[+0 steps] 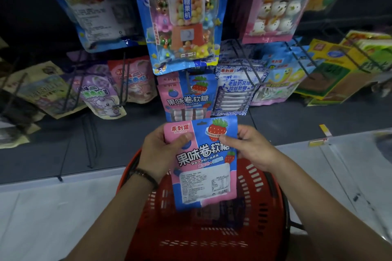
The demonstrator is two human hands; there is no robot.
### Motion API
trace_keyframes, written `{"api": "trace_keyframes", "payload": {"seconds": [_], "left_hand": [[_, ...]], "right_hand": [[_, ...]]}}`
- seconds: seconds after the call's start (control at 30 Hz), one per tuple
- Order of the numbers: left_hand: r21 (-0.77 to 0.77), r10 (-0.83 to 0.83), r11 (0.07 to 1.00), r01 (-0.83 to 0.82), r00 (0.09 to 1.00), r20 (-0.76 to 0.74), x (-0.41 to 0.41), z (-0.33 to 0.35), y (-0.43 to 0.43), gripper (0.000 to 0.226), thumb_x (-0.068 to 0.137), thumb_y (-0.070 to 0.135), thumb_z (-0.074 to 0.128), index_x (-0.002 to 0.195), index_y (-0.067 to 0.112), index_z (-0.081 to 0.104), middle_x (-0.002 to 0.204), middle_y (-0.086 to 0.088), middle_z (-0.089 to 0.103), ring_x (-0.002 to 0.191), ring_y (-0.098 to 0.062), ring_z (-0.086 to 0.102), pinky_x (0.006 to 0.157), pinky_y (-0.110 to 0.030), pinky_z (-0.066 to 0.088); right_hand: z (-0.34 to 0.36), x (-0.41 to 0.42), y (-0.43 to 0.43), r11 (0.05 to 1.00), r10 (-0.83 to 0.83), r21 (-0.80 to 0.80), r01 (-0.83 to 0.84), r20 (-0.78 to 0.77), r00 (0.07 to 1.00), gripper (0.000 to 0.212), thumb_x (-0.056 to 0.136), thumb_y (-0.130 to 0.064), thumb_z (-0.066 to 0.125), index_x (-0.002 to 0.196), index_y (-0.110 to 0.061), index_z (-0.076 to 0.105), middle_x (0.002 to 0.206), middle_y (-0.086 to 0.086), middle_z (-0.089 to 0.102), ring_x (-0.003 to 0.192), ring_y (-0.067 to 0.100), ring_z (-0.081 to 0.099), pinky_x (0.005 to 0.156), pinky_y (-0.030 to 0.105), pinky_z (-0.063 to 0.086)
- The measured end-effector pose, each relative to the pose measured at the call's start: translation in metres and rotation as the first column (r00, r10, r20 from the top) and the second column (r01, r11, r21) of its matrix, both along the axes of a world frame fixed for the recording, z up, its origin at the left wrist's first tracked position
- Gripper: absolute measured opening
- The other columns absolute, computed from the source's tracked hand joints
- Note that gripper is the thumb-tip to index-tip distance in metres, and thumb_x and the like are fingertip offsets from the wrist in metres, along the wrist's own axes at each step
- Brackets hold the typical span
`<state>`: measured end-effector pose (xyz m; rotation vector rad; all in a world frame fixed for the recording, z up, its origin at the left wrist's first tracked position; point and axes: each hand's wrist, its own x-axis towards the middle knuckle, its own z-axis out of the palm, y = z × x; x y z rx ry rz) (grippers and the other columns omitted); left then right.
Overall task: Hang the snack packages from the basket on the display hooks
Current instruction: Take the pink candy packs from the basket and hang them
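Observation:
A pink-and-blue snack package (pixel 201 165) with a strawberry picture is held upright over the red basket (pixel 261 203). My left hand (pixel 161 152) grips its upper left side, thumb on the front. On its upper right side my right hand (pixel 248 148) pinches the edge, thumb on the strawberry. The package's top sits just below matching packages (pixel 187 95) that hang on a black display hook (pixel 187 79). What lies inside the basket is mostly hidden by the package and my arms.
Other snack bags hang on black hooks: purple and pink bags (pixel 101 93) at left, a white-and-blue bag (pixel 233 91) and yellow-green bags (pixel 339 70) at right, a large candy-machine pack (pixel 182 19) above. A pale floor surrounds the basket.

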<state>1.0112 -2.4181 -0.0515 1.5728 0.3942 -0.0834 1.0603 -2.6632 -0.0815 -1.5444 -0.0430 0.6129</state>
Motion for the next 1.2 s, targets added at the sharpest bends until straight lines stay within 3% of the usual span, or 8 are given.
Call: {"api": "trace_keyframes", "payload": {"seconds": [0.17, 0.37, 0.5, 0.63, 0.83, 0.93, 1.03, 1.2], "left_hand": [[-0.024, 0.015, 1.0, -0.013, 0.998, 0.063, 0.0, -0.014, -0.01, 0.036, 0.083, 0.008, 0.085, 0.114, 0.021, 0.069, 0.106, -0.004, 0.08, 0.097, -0.021, 0.078, 0.084, -0.043, 0.065], [0.554, -0.002, 0.819, -0.149, 0.965, 0.262, -0.025, -0.037, -0.031, 0.064, 0.071, 0.027, 0.09, 0.126, 0.032, 0.059, 0.125, 0.009, 0.054, 0.119, -0.01, 0.053, 0.102, -0.035, 0.049], [0.261, -0.187, 0.956, 0.135, 0.965, 0.184, -0.034, -0.029, -0.049, 0.072, 0.07, 0.026, 0.094, 0.133, 0.032, 0.059, 0.129, 0.015, 0.063, 0.12, 0.002, 0.06, 0.092, -0.012, 0.05], [0.127, -0.018, 0.992, -0.001, 0.989, 0.146, -0.025, -0.03, -0.036, 0.035, 0.089, 0.01, 0.08, 0.12, 0.023, 0.069, 0.11, 0.009, 0.079, 0.105, -0.007, 0.074, 0.091, -0.029, 0.06], [-0.035, 0.073, 0.997, -0.071, 0.996, 0.052, -0.005, -0.024, -0.013, 0.019, 0.1, 0.005, 0.066, 0.11, 0.017, 0.076, 0.105, 0.005, 0.082, 0.102, -0.012, 0.077, 0.093, -0.03, 0.062], [-0.098, 0.075, 0.993, -0.071, 0.997, 0.036, 0.004, -0.027, -0.004, 0.019, 0.099, 0.003, 0.065, 0.113, 0.011, 0.075, 0.11, -0.003, 0.081, 0.106, -0.021, 0.077, 0.097, -0.04, 0.06], [-0.107, 0.07, 0.992, -0.061, 0.994, 0.08, 0.01, -0.022, -0.001, 0.025, 0.098, 0.0, 0.065, 0.122, 0.005, 0.071, 0.117, -0.008, 0.079, 0.111, -0.023, 0.075, 0.098, -0.038, 0.061], [-0.056, 0.099, 0.994, -0.09, 0.977, 0.189, 0.019, -0.006, 0.001, 0.016, 0.097, 0.005, 0.068, 0.109, 0.011, 0.075, 0.09, 0.013, 0.081, 0.084, 0.003, 0.073, 0.073, -0.013, 0.056]], "right_hand": [[-0.004, 0.005, 0.001, 0.993, -0.119, 0.006, 0.118, 0.062, 0.991, 0.014, 0.099, -0.011, 0.07, 0.111, -0.008, 0.075, 0.109, 0.01, 0.082, 0.097, 0.028, 0.08, 0.074, 0.033, 0.065], [-0.004, 0.006, 0.01, 0.952, -0.306, 0.043, 0.303, 0.102, 0.946, 0.016, 0.094, -0.013, 0.077, 0.11, -0.011, 0.08, 0.106, 0.01, 0.083, 0.099, 0.033, 0.079, 0.094, 0.053, 0.063], [-0.003, -0.011, 0.034, 0.978, -0.211, 0.042, 0.207, 0.2, 0.957, 0.01, 0.092, -0.007, 0.078, 0.097, -0.016, 0.08, 0.089, -0.002, 0.081, 0.079, 0.007, 0.072, 0.076, 0.025, 0.058], [-0.001, -0.022, 0.048, 0.995, -0.069, 0.079, 0.056, 0.177, 0.982, 0.018, 0.102, -0.017, 0.065, 0.112, -0.016, 0.08, 0.105, 0.001, 0.081, 0.088, 0.013, 0.072, 0.08, 0.027, 0.06], [-0.011, -0.001, 0.035, 0.889, -0.325, -0.191, 0.415, 0.375, 0.868, 0.033, 0.092, -0.032, 0.081, 0.119, -0.032, 0.063, 0.104, -0.003, 0.062, 0.091, 0.002, 0.067, 0.078, 0.026, 0.057], [-0.004, 0.009, 0.031, 0.89, -0.417, -0.078, 0.449, 0.257, 0.872, 0.034, 0.096, -0.019, 0.077, 0.127, -0.014, 0.064, 0.108, -0.001, 0.073, 0.086, -0.004, 0.071, 0.077, 0.025, 0.06], [0.003, 0.013, 0.034, 0.885, -0.461, 0.068, 0.461, 0.269, 0.845, 0.006, 0.097, -0.006, 0.073, 0.103, -0.008, 0.074, 0.084, 0.0, 0.079, 0.076, 0.009, 0.075, 0.071, 0.024, 0.06], [0.013, 0.021, 0.038, 0.869, -0.491, 0.147, 0.472, 0.364, 0.791, 0.034, 0.097, -0.002, 0.072, 0.076, -0.027, 0.065, 0.062, -0.013, 0.062, 0.062, 0.005, 0.056, 0.063, 0.018, 0.048]]}}
